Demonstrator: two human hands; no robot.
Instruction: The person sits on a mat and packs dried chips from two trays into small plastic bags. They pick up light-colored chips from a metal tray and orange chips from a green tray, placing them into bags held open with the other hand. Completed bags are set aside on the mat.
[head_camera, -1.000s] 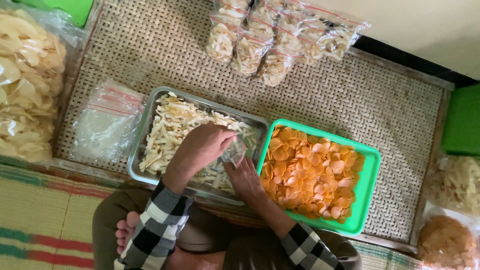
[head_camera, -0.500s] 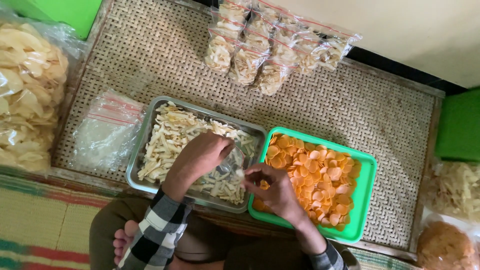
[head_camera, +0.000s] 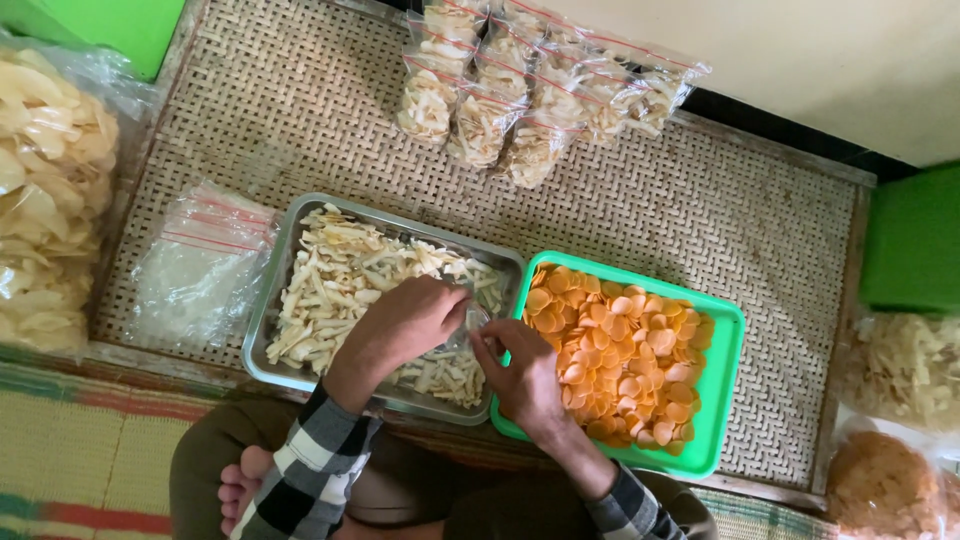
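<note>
At the centre of the frame the left hand (head_camera: 405, 325) and right hand (head_camera: 522, 372) now pinch a small clear bag (head_camera: 463, 333) between them, over the metal tray (head_camera: 268, 310) of pale sticks. Half a second ago the right hand reached over the green tray (head_camera: 722, 395) of orange chips (head_camera: 615, 355); it has drawn back left.
</note>
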